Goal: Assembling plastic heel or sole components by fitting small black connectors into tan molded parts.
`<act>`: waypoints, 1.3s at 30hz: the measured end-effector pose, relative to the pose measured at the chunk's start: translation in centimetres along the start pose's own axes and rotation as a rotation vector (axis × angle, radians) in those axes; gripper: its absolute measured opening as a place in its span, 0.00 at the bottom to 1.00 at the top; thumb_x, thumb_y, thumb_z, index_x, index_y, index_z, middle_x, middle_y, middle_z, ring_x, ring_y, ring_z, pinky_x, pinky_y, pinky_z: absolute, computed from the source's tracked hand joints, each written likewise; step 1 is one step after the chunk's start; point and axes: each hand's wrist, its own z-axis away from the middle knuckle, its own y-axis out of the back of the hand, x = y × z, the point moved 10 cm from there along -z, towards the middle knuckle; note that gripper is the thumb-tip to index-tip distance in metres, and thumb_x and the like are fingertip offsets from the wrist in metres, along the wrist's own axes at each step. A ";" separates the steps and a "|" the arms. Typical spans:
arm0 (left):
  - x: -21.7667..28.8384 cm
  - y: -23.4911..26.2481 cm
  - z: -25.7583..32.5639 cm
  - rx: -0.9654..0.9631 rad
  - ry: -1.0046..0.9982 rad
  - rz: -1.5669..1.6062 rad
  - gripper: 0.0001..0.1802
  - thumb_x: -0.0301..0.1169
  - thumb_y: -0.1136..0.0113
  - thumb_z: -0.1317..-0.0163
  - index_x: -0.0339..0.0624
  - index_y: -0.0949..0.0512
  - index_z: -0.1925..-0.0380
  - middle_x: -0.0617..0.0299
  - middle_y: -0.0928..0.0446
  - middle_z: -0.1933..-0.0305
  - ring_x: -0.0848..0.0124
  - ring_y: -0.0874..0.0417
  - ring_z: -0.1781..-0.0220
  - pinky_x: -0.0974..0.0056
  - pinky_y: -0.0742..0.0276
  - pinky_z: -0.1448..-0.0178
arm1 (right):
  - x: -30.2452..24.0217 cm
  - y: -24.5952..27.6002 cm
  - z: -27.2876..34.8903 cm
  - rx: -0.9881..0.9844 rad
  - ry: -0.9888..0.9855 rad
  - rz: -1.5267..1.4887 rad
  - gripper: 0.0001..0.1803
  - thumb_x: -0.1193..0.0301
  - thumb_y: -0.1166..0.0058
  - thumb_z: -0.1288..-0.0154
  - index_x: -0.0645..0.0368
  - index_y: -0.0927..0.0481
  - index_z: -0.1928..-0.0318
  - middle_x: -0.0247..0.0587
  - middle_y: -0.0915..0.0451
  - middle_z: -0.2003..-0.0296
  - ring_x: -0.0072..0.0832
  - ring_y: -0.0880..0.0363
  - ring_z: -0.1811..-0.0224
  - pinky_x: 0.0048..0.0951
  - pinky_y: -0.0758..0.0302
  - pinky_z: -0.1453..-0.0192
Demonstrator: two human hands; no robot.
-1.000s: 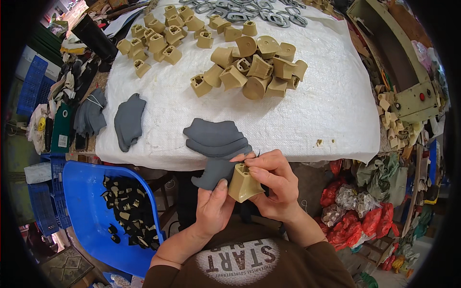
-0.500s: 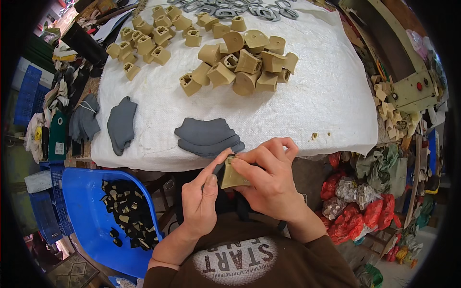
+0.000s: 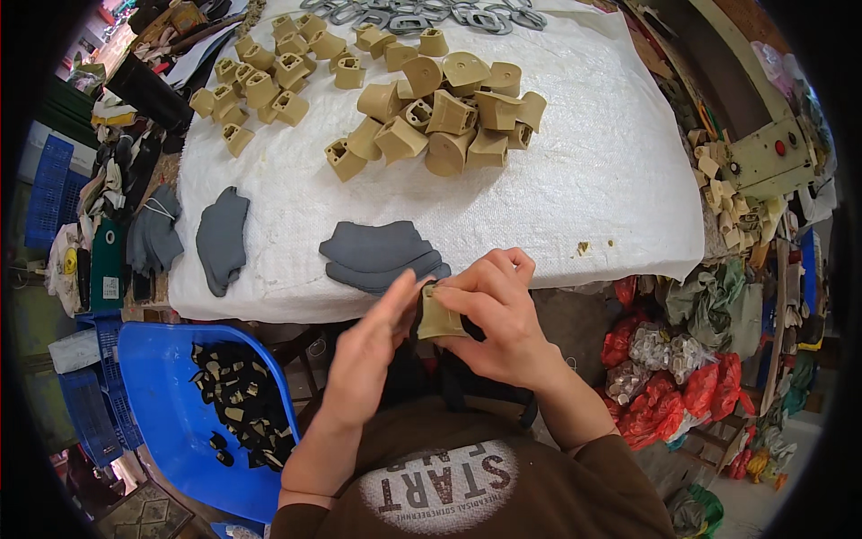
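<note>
At the near edge of the table, my right hand (image 3: 505,322) grips a beige shoe heel (image 3: 441,317), thumb and fingers closed round it. Dark grey covering material lies along the heel's left side and shows under my right fingers. Flat and stretched out, my left hand (image 3: 364,364) presses or rubs against that covered side; its fingers are slightly blurred. Just beyond the hands lies a small stack of cut dark grey cover pieces (image 3: 377,244). Another curved grey stack (image 3: 223,241) lies farther left.
Bare beige heels (image 3: 449,112) are heaped on the white-covered table (image 3: 575,189), with grey rings (image 3: 431,16) at its far edge. A blue tub (image 3: 153,395) at lower left holds many dark-covered heels. Red bags (image 3: 651,413) lie at right, below a machine (image 3: 772,157).
My left hand has gone from fingertips at the heel's top to lying flat along its left side. The heel has turned slightly more upright in my right hand.
</note>
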 end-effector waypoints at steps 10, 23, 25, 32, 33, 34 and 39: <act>-3.3 -1.8 -0.6 -0.196 0.303 0.200 0.20 0.38 0.47 0.42 0.35 0.32 0.54 0.64 0.30 0.64 0.77 0.28 0.66 0.72 0.30 0.61 | -1.3 -1.3 0.2 -0.136 0.049 -0.260 0.29 0.74 0.29 0.69 0.54 0.23 0.59 0.32 0.28 0.66 0.31 0.30 0.62 0.38 0.44 0.50; 3.2 -0.3 1.4 0.061 -0.482 -0.578 0.14 0.36 0.37 0.42 0.38 0.20 0.63 0.60 0.31 0.64 0.73 0.30 0.65 0.69 0.33 0.62 | 1.2 -0.1 0.6 -0.037 -0.042 -0.261 0.27 0.70 0.28 0.66 0.55 0.23 0.59 0.32 0.29 0.67 0.30 0.31 0.63 0.35 0.46 0.50; 3.8 -0.6 1.6 0.074 -0.609 -0.700 0.12 0.36 0.32 0.48 0.42 0.17 0.65 0.64 0.31 0.67 0.72 0.31 0.67 0.70 0.34 0.65 | 0.9 -0.2 0.6 -0.044 -0.033 -0.261 0.27 0.70 0.28 0.65 0.55 0.23 0.59 0.32 0.29 0.67 0.29 0.32 0.63 0.35 0.46 0.50; 5.9 -3.3 2.8 0.059 -0.875 -0.967 0.15 0.38 0.28 0.55 0.40 0.22 0.77 0.65 0.38 0.84 0.68 0.36 0.79 0.67 0.38 0.74 | -0.3 -1.3 0.9 -0.124 -0.002 -0.262 0.26 0.72 0.31 0.66 0.55 0.23 0.59 0.32 0.29 0.67 0.31 0.32 0.62 0.38 0.47 0.49; 5.8 -3.1 2.7 0.060 -0.875 -0.969 0.15 0.38 0.28 0.55 0.40 0.22 0.77 0.65 0.38 0.84 0.68 0.36 0.79 0.67 0.38 0.74 | -0.6 -1.3 0.9 -0.130 0.018 -0.234 0.26 0.73 0.31 0.67 0.55 0.23 0.59 0.32 0.29 0.67 0.31 0.32 0.61 0.39 0.47 0.49; 5.5 -2.8 2.6 -0.005 -0.870 -0.843 0.16 0.37 0.29 0.52 0.39 0.22 0.72 0.65 0.36 0.82 0.69 0.35 0.78 0.68 0.37 0.72 | -0.4 -0.9 0.9 -0.096 0.029 -0.229 0.27 0.73 0.32 0.68 0.54 0.22 0.59 0.31 0.28 0.65 0.32 0.31 0.59 0.40 0.47 0.48; 4.3 1.2 1.6 0.293 -0.539 -0.396 0.19 0.35 0.39 0.42 0.34 0.28 0.55 0.64 0.30 0.69 0.75 0.31 0.69 0.70 0.33 0.65 | -0.9 0.0 0.6 -0.041 0.085 -0.101 0.27 0.71 0.33 0.70 0.51 0.21 0.59 0.28 0.25 0.60 0.34 0.31 0.55 0.43 0.46 0.48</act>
